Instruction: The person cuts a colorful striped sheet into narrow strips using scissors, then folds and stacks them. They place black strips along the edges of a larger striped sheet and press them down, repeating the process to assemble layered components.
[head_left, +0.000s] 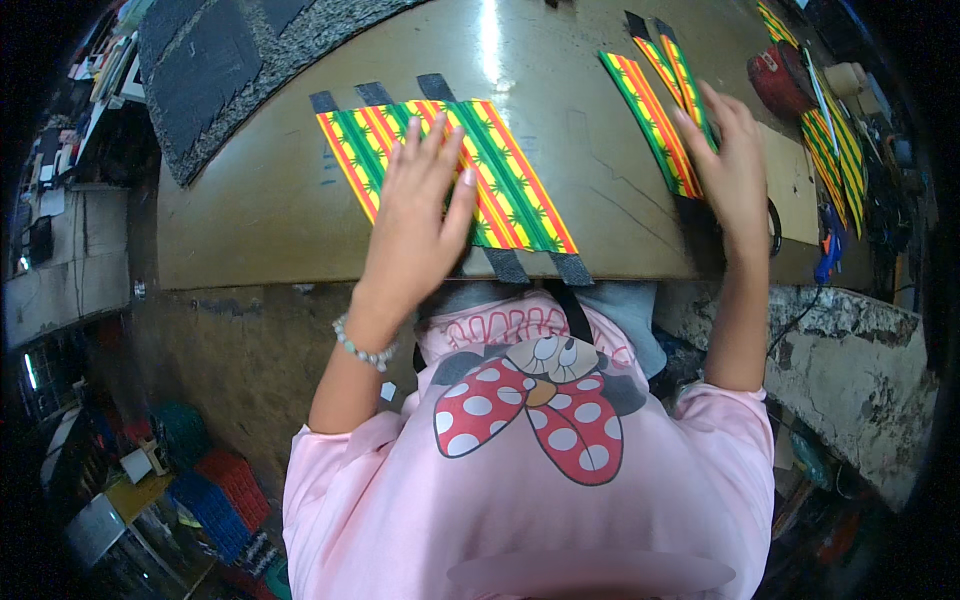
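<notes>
My left hand [420,205] lies flat with its fingers stretched out on a slanted panel of striped strips [515,195] in red, yellow and green with leaf shapes. Dark grey tabs [436,88] stick out past the panel's far and near ends. Over on the right, my right hand [735,165] has its fingers apart, its thumb and fingertips at the edge of several loose strips [650,120] of the same pattern. Whether the fingertips touch them is hard to tell. Parts of the panel are hidden under my left hand.
A dark grey rough sheet [230,80] covers the table's far left corner. At the right are a piece of cardboard [793,190], a blue-handled tool [830,245], a dark red round object [780,80] and more striped pieces [845,150]. The brown table's [240,235] near edge runs before me.
</notes>
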